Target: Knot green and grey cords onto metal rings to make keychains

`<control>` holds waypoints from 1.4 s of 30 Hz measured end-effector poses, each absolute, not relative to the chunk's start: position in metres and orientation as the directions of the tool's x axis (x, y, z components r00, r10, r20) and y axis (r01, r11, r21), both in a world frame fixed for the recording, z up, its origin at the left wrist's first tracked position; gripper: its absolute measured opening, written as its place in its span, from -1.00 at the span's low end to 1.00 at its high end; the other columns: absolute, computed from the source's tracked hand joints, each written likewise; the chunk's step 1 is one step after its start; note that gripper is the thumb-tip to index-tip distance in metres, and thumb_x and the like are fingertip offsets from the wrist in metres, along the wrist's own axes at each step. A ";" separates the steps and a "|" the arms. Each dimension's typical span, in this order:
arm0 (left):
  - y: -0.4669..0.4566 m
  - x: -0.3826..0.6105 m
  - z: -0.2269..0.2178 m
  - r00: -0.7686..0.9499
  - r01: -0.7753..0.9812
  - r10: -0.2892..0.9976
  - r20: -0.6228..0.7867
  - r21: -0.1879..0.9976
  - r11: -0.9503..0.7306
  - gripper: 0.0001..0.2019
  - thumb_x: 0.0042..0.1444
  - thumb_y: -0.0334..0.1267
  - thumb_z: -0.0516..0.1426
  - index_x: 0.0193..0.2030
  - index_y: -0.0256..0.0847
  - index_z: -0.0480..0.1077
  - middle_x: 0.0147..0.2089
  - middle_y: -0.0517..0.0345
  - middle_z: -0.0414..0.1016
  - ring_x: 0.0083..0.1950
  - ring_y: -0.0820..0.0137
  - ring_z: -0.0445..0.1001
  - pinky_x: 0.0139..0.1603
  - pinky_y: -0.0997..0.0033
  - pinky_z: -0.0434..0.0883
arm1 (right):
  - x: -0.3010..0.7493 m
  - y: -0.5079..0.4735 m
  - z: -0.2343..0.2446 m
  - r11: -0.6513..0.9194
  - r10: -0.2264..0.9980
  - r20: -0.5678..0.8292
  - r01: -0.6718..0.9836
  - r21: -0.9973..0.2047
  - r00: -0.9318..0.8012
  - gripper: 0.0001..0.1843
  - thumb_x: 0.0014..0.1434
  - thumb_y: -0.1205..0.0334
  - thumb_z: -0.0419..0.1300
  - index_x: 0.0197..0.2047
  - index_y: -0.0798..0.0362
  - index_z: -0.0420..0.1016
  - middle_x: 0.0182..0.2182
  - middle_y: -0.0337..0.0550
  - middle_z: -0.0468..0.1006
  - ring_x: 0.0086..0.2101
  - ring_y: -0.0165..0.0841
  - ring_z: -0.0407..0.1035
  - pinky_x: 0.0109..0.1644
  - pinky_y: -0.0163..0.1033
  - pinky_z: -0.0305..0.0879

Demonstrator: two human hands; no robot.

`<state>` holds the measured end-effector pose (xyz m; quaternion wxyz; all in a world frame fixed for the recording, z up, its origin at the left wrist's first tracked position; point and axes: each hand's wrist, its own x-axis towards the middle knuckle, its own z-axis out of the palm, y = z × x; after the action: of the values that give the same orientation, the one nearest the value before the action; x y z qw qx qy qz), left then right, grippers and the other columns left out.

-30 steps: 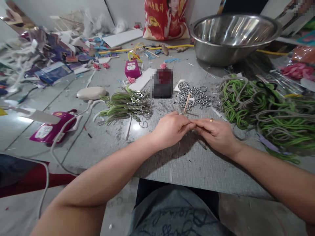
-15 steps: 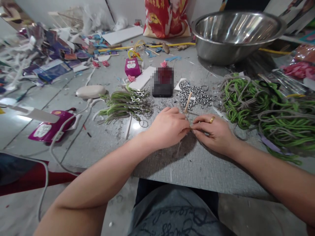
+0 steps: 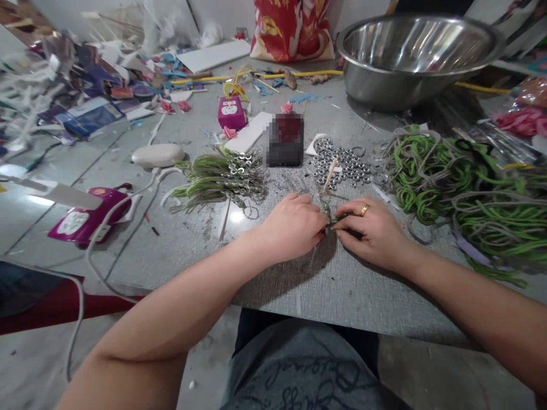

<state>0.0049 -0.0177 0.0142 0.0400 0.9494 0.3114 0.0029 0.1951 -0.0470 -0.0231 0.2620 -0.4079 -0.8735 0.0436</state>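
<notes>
My left hand and my right hand meet at the middle of the grey table, fingertips pinched together on a short green cord held between them. A ring sits on a finger of my right hand. Just beyond the hands lies a heap of small metal rings with a thin wooden stick leaning in it. A bundle of green and grey cords with rings attached lies to the left of the hands. A large tangle of loose green and grey cords lies to the right.
A big steel bowl stands at the back right. A dark phone lies behind the hands. A beige oval device with a white cable, magenta packets and scattered paper scraps fill the left side. A red bag stands at the back.
Both hands have sunk lower toward the table and a little forward, still pinched together. The green cord now shows between the fingertips. The view has tilted slightly.
</notes>
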 end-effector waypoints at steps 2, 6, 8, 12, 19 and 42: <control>-0.018 0.005 0.014 0.803 0.595 0.595 -0.022 0.085 -0.799 -0.86 0.07 -0.29 0.07 -0.43 -0.20 0.43 -0.42 0.15 0.48 -0.31 0.33 0.36 -0.30 0.32 0.17 | 0.194 -0.048 -0.022 0.657 0.739 0.422 0.701 -0.278 -0.525 -0.83 0.09 0.31 0.10 -0.45 0.02 0.51 -0.32 -0.11 0.54 -0.27 -0.25 0.34 -0.18 -0.08 0.22; -0.018 0.006 0.014 0.800 0.600 0.599 -0.042 0.093 -0.795 -0.86 0.07 -0.28 0.07 -0.43 -0.20 0.43 -0.40 0.14 0.48 -0.31 0.33 0.36 -0.30 0.32 0.17 | 0.192 -0.050 -0.020 0.646 0.743 0.413 0.726 -0.235 -0.527 -0.81 0.10 0.30 0.10 -0.46 0.02 0.52 -0.32 -0.11 0.55 -0.27 -0.24 0.33 -0.19 -0.07 0.22; -0.019 0.006 0.015 0.796 0.605 0.603 -0.052 0.088 -0.791 -0.86 0.07 -0.27 0.07 -0.42 -0.20 0.43 -0.40 0.14 0.48 -0.30 0.32 0.36 -0.29 0.31 0.17 | 0.191 -0.050 -0.020 0.651 0.737 0.414 0.727 -0.218 -0.535 -0.81 0.10 0.30 0.10 -0.46 0.03 0.53 -0.33 -0.11 0.55 -0.27 -0.23 0.33 -0.20 -0.07 0.22; -0.019 0.006 0.016 0.786 0.619 0.615 -0.069 0.084 -0.781 -0.85 0.08 -0.26 0.06 -0.41 -0.20 0.44 -0.39 0.14 0.48 -0.29 0.32 0.36 -0.28 0.31 0.17 | 0.191 -0.050 -0.021 0.660 0.732 0.417 0.711 -0.242 -0.538 -0.80 0.12 0.29 0.09 -0.44 0.06 0.53 -0.33 -0.09 0.55 -0.27 -0.23 0.32 -0.20 -0.07 0.23; -0.019 0.007 0.012 0.788 0.615 0.615 -0.044 0.102 -0.782 -0.85 0.08 -0.28 0.06 -0.40 -0.21 0.44 -0.40 0.14 0.49 -0.29 0.32 0.37 -0.28 0.32 0.17 | 0.191 -0.050 -0.023 0.676 0.724 0.421 0.682 -0.277 -0.547 -0.81 0.12 0.29 0.10 -0.42 0.04 0.53 -0.33 -0.09 0.54 -0.27 -0.24 0.31 -0.20 -0.08 0.23; -0.020 0.007 0.012 0.791 0.609 0.612 -0.018 0.120 -0.784 -0.82 0.10 -0.30 0.03 -0.40 -0.21 0.44 -0.43 0.14 0.48 -0.30 0.32 0.38 -0.28 0.31 0.18 | 0.193 -0.049 -0.025 0.689 0.721 0.387 0.655 -0.311 -0.575 -0.80 0.19 0.25 0.10 -0.27 0.08 0.56 -0.29 -0.11 0.57 -0.22 -0.24 0.31 -0.17 -0.09 0.22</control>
<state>0.0073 -0.0197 0.0117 0.0599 0.9443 0.3233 0.0112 0.1929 -0.0495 -0.0250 0.2478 -0.3888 -0.8849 0.0667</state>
